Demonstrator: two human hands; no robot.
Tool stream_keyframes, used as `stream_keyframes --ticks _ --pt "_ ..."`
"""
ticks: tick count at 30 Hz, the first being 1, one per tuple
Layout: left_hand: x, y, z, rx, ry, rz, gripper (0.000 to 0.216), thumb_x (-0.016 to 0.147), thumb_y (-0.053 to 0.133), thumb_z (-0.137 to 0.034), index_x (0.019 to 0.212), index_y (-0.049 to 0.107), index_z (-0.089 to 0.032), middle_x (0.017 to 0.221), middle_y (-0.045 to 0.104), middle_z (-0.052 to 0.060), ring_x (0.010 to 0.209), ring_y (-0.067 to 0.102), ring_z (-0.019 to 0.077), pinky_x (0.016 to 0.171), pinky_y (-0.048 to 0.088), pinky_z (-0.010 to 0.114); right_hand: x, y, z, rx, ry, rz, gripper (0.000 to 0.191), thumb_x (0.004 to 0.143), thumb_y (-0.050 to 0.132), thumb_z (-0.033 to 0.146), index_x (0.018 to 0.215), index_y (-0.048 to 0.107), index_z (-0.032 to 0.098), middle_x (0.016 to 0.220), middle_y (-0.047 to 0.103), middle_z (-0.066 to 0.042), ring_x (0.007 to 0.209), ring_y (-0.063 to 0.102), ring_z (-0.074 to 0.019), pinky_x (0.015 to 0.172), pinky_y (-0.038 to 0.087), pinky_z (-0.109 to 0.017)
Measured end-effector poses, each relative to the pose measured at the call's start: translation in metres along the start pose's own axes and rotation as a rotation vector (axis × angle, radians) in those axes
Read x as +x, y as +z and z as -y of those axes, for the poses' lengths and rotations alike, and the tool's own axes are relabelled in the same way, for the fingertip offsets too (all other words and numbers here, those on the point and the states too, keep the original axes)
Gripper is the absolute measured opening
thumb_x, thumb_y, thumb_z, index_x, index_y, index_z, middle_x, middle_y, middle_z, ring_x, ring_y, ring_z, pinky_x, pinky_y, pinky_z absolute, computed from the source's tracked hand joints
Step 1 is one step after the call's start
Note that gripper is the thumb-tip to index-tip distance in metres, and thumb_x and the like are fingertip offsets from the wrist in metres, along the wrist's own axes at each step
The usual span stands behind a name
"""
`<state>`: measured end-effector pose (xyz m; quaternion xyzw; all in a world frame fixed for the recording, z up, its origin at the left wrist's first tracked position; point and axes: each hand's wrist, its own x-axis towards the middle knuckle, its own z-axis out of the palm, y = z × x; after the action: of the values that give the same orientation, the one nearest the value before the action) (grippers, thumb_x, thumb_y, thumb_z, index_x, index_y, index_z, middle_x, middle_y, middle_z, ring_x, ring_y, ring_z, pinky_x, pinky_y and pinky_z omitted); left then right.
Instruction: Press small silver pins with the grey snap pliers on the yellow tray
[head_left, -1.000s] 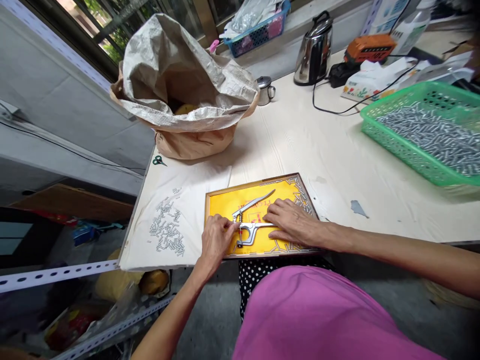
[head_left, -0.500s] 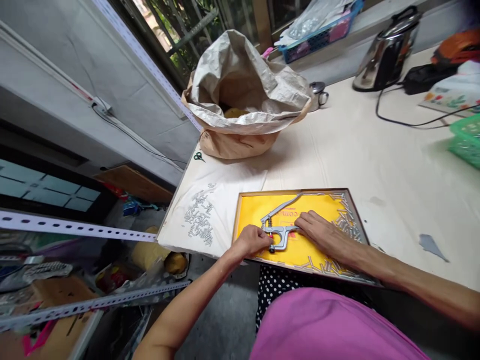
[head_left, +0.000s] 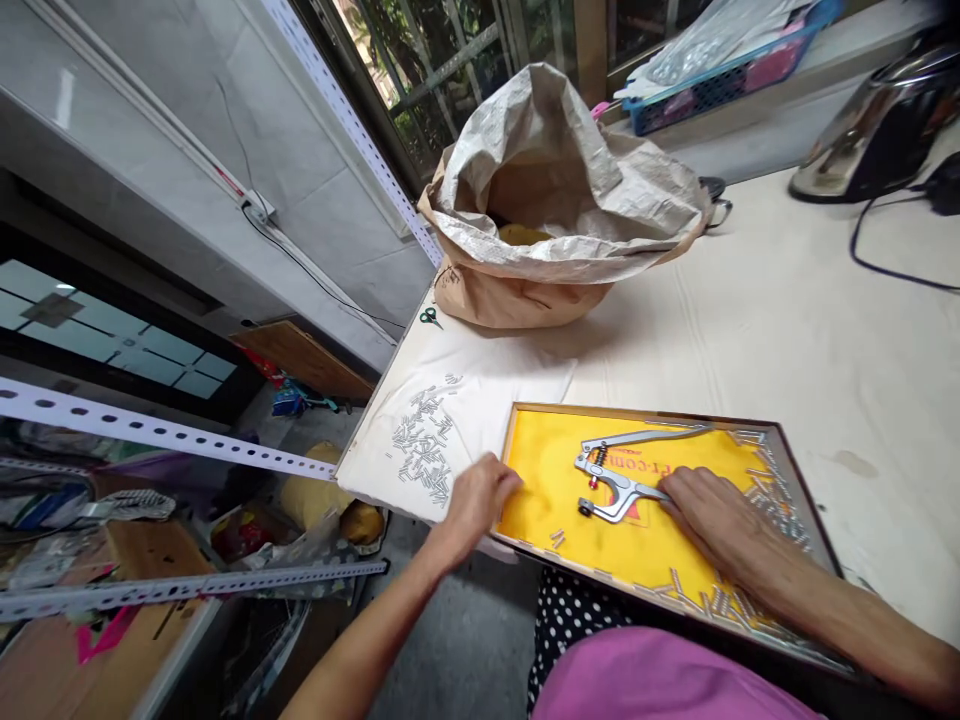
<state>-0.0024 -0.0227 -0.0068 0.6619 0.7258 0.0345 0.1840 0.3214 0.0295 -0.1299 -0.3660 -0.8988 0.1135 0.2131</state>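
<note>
My right hand [head_left: 716,510] is closed around the lower handle of silver snap pliers [head_left: 619,490]. The pliers lie over the yellow floor of a shallow tray [head_left: 559,407], their jaws apart and pointing left, the upper lever raised away from the lower handle. My left hand [head_left: 478,503] is by the tray's left rim, away from the pliers. Its thumb and fingers are pinched together; anything between them is hidden. Small metal pins [head_left: 780,510] are heaped along the tray's right side and front right corner. A couple of loose pins [head_left: 557,539] rest near the front left.
More small pins [head_left: 424,440] are scattered on white cloth left of the tray. Behind stands a large open paper sack [head_left: 525,295], with green-handled scissors [head_left: 430,317] by the table edge. A kettle [head_left: 862,130] and a blue basket [head_left: 720,90] are at the back right.
My left hand has moved from the pliers' jaws to the tray's left rim. The pliers have turned slightly in my right hand. The view has swung left.
</note>
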Motion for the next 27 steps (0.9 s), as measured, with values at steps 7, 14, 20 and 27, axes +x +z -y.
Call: stream_keyframes --ticks 7,14,20,27 --pt "0.068 -0.036 0.099 0.345 -0.099 -0.222 0.029 0.097 0.043 -0.015 0.100 0.071 -0.017 0.105 0.067 0.009 0.106 0.058 0.0237 0.087 0.046 0.032 0.004 0.002 0.006 -0.136 -0.072 -0.046 0.014 0.100 0.039 0.020 0.093 0.052 0.021 0.085 0.055 -0.005 0.076 0.049 -0.0225 0.071 0.037 -0.037" --pt "0.083 -0.036 0.130 0.331 0.044 -0.110 0.028 0.095 0.042 -0.013 0.093 0.070 -0.014 0.101 0.066 0.012 0.104 0.056 0.0251 0.092 0.047 0.036 0.007 -0.004 0.008 -0.145 -0.062 -0.029 0.016 0.099 0.039 0.017 0.092 0.053 0.021 0.086 0.056 -0.006 0.077 0.049 -0.0223 0.071 0.036 -0.036" --pt "0.088 -0.046 0.137 0.289 0.158 -0.030 0.022 0.091 0.047 -0.010 0.087 0.069 -0.015 0.094 0.067 0.011 0.097 0.059 0.0241 0.091 0.048 0.037 0.013 -0.011 0.013 -0.157 -0.089 -0.088 0.018 0.099 0.039 0.016 0.088 0.051 0.021 0.081 0.055 -0.005 0.073 0.048 -0.0218 0.069 0.034 -0.035" --pt "0.091 -0.047 0.146 0.230 0.173 -0.029 0.014 0.088 0.054 -0.014 0.087 0.068 -0.016 0.092 0.068 0.009 0.092 0.063 0.0223 0.087 0.050 0.034 0.014 -0.006 0.011 -0.185 -0.080 -0.091 0.013 0.097 0.044 0.018 0.087 0.051 0.021 0.081 0.056 -0.005 0.074 0.049 -0.0221 0.069 0.033 -0.035"
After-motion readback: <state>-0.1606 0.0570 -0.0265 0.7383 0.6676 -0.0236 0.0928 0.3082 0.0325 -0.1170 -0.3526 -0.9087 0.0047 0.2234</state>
